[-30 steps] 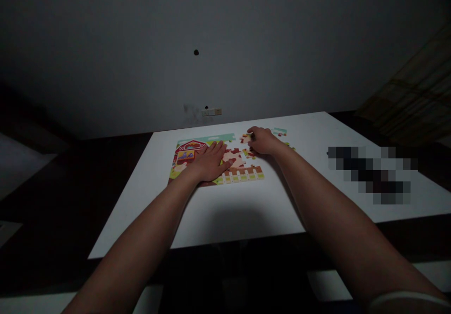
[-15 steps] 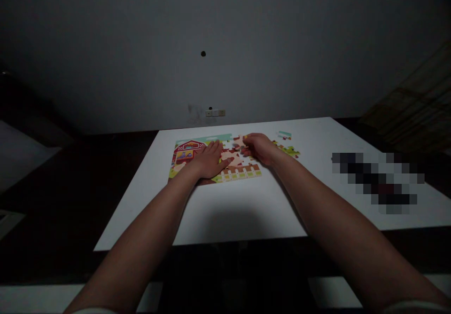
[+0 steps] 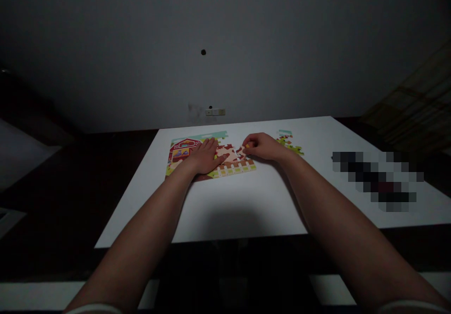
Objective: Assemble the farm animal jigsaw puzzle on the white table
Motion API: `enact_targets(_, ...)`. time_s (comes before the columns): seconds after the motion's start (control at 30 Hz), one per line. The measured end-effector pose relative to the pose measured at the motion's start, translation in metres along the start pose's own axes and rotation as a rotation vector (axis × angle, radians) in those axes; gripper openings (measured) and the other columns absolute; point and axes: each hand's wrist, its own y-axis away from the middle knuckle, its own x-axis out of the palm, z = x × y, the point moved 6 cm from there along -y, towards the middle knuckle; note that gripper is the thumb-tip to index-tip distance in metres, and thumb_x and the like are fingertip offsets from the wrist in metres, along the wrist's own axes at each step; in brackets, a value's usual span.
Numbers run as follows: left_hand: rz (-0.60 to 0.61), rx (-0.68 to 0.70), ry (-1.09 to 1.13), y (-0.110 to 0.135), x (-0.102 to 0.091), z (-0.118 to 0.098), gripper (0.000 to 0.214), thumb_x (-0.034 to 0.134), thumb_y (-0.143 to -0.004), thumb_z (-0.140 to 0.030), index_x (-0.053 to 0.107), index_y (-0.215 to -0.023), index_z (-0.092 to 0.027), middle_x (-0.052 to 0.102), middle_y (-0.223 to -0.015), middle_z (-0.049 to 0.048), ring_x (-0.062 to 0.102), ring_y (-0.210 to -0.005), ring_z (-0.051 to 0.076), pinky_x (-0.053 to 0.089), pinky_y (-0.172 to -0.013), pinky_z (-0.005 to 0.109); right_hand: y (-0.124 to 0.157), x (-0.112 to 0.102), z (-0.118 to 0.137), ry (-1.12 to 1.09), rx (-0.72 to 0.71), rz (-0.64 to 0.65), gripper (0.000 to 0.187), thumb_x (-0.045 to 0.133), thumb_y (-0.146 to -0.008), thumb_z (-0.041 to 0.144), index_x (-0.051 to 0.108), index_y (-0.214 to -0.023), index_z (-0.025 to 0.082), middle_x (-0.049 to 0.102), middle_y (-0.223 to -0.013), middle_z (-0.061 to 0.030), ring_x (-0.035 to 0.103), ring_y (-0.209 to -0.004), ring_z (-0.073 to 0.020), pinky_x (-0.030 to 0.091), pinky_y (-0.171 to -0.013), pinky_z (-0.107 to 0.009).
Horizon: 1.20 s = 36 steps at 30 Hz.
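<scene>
A partly assembled farm jigsaw puzzle (image 3: 183, 150) with a red barn and a white fence lies on the white table (image 3: 232, 201). My left hand (image 3: 204, 158) rests flat on the puzzle's middle, fingers stretched out. My right hand (image 3: 262, 146) sits at the puzzle's right edge with its fingers curled, pinching a small puzzle piece (image 3: 246, 147) against the assembled part. A few loose puzzle pieces (image 3: 289, 141) lie just right of that hand.
A blurred-out patch (image 3: 377, 177) covers something on the table's right side. A grey wall with a small socket (image 3: 215, 112) rises behind the table. The room around the table is dark, and a slatted surface (image 3: 416, 107) shows at far right.
My right hand has slid down and left to the puzzle's right edge with its piece. The left hand stays flat on the puzzle. The view has shifted slightly.
</scene>
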Motion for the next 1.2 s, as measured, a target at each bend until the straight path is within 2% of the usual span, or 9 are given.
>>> enact_targets(0.2,-0.011,-0.001,0.006,0.000,-0.001,0.000,0.103,0.028,-0.111,-0.083,0.025,-0.188,-0.014,0.015,-0.196,0.0178,0.012,-0.184,0.039,0.017,-0.148,0.061,-0.001,0.002,0.005,0.195,-0.012,0.006,0.020,0.087,-0.088,0.034,0.075,-0.100,0.023,0.078,-0.094,-0.0054,0.069,-0.083,-0.0235,0.048,-0.074,-0.035)
enact_targets(0.33,-0.014,0.003,-0.005,0.000,0.000,0.000,0.103,0.028,-0.112,-0.082,0.025,-0.188,-0.013,0.015,-0.196,0.0183,0.014,-0.184,0.040,0.018,-0.147,0.063,0.000,0.000,0.006,0.279,-0.022,0.005,0.022,0.089,-0.090,0.037,0.074,-0.100,0.025,0.081,-0.100,-0.0077,0.071,-0.086,-0.0253,0.049,-0.077,-0.038)
enact_targets(0.63,-0.012,0.002,-0.040,0.001,0.000,-0.001,0.101,0.026,-0.113,-0.080,0.024,-0.188,-0.014,0.015,-0.197,0.0171,0.015,-0.184,0.038,0.016,-0.148,0.057,0.001,0.004,0.016,0.082,0.021,-0.045,0.022,0.091,-0.092,0.035,0.073,-0.092,0.023,0.078,-0.087,-0.0063,0.068,-0.077,-0.0224,0.047,-0.068,-0.035)
enact_targets(0.8,-0.007,0.007,-0.041,0.001,0.000,-0.001,0.104,0.023,-0.111,-0.083,0.023,-0.189,-0.013,0.014,-0.197,0.0171,0.013,-0.184,0.037,0.014,-0.148,0.058,0.003,0.002,0.018,0.234,0.023,-0.029,0.021,0.088,-0.096,0.036,0.072,-0.091,0.024,0.081,-0.091,-0.0074,0.071,-0.080,-0.0234,0.048,-0.071,-0.036)
enact_targets(0.93,-0.004,-0.002,-0.034,0.002,-0.002,-0.003,0.104,0.025,-0.112,-0.081,0.022,-0.188,-0.010,0.013,-0.197,0.0177,0.014,-0.184,0.039,0.017,-0.148,0.061,0.005,0.005,0.024,0.356,-0.025,0.011,0.011,0.083,-0.097,0.029,0.076,-0.090,0.023,0.084,-0.096,-0.0078,0.072,-0.085,-0.0235,0.049,-0.078,-0.036)
enact_targets(1.07,-0.012,0.010,-0.026,0.002,-0.003,-0.004,0.102,0.027,-0.112,-0.079,0.024,-0.187,-0.010,0.016,-0.196,0.0193,0.015,-0.184,0.040,0.017,-0.148,0.061,0.003,0.009,0.025,0.355,-0.034,0.049,0.009,0.079,-0.098,0.024,0.079,-0.089,0.024,0.084,-0.095,-0.0073,0.073,-0.084,-0.0234,0.049,-0.078,-0.036)
enact_targets(1.2,-0.031,0.026,-0.011,0.000,-0.001,-0.002,0.100,0.030,-0.112,-0.079,0.027,-0.187,-0.012,0.019,-0.196,0.0192,0.017,-0.183,0.040,0.017,-0.147,0.060,0.000,0.010,0.020,0.333,-0.060,0.064,0.009,0.081,-0.099,0.029,0.080,-0.091,0.024,0.084,-0.093,-0.0071,0.071,-0.082,-0.0240,0.048,-0.077,-0.037)
